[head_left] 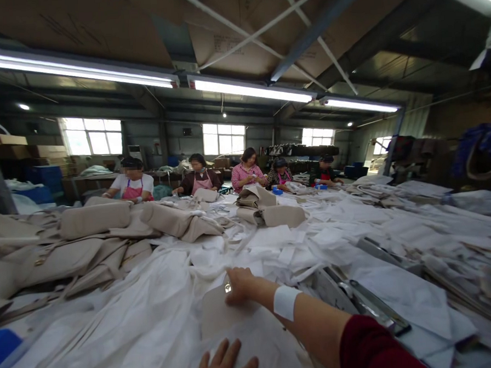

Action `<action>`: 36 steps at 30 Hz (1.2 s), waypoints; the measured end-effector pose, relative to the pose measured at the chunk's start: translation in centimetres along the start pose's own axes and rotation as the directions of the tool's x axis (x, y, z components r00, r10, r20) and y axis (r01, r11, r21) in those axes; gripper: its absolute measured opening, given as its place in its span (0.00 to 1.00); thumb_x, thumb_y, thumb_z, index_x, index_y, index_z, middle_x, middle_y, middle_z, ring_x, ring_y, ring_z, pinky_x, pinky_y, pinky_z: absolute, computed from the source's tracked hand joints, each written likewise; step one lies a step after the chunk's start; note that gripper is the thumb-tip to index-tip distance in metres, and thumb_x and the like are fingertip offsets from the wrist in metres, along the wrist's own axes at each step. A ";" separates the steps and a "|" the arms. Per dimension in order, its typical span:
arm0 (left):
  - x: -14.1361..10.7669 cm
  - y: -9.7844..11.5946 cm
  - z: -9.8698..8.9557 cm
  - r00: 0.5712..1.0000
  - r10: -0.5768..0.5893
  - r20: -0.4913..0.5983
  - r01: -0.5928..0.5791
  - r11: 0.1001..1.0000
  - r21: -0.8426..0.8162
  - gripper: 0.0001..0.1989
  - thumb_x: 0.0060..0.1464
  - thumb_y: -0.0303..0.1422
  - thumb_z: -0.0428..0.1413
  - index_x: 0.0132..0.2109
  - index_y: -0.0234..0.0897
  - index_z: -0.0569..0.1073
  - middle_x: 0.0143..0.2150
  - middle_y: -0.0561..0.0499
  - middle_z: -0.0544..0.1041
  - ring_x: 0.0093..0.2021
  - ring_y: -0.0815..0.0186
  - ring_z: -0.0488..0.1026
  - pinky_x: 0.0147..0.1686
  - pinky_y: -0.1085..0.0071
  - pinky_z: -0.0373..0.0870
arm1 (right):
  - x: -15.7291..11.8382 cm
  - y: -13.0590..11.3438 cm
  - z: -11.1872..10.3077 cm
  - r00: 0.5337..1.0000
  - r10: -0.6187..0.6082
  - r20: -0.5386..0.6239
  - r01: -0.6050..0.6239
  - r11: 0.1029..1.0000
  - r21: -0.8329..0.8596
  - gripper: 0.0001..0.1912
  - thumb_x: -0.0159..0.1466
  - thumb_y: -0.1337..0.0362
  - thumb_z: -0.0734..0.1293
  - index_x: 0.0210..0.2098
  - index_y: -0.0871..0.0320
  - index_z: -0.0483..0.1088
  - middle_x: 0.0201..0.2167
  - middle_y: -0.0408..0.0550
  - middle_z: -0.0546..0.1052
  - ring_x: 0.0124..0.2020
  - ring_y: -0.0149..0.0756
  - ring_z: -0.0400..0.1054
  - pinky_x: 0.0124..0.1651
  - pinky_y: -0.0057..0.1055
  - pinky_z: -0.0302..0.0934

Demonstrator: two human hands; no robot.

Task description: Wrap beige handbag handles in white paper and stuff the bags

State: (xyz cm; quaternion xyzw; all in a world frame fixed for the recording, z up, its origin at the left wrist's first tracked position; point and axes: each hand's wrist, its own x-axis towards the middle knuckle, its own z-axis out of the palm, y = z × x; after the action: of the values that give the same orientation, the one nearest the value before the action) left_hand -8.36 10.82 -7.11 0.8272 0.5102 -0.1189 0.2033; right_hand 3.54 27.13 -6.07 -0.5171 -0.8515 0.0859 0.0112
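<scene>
A beige handbag (214, 312) lies in front of me, partly covered by thin white wrapping. My right hand (239, 286) reaches across from the right with its fingers curled closed at the bag's upper edge, beside a small gold metal clasp (228, 287). Its fingertips are partly hidden. A white patch (287, 302) is stuck on the right forearm, below a dark red sleeve (373, 345). At the bottom edge, my left hand (227, 365) rests open, fingers spread flat on the white wrapping (270, 342) over the bag's near part.
Beige bags (68, 259) are piled on the left, with more bags (267, 207) ahead. White sheets (395, 220) spread over the right side, around a metal-edged object (375, 306). A blue object (3, 348) sits at lower left. Several people (248, 170) work along the far side.
</scene>
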 end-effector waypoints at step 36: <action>-2.3 -0.6 1.2 0.964 0.215 -0.156 -0.215 0.976 0.021 0.46 0.47 0.66 0.46 0.69 0.57 0.50 0.72 0.38 0.48 0.68 0.36 0.48 0.58 0.33 0.49 | -6.3 5.1 -3.5 0.984 -0.173 0.044 0.129 0.858 0.497 0.13 0.54 0.63 0.71 0.38 0.61 0.77 0.29 0.45 0.78 0.30 0.34 0.67 0.32 0.25 0.57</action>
State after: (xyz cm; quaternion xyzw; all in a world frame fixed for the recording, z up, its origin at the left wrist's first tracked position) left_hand -9.88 8.65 -7.41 0.8849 0.4317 -0.0315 0.1723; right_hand 11.38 24.33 -2.95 -0.4244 -0.8391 0.3211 0.1122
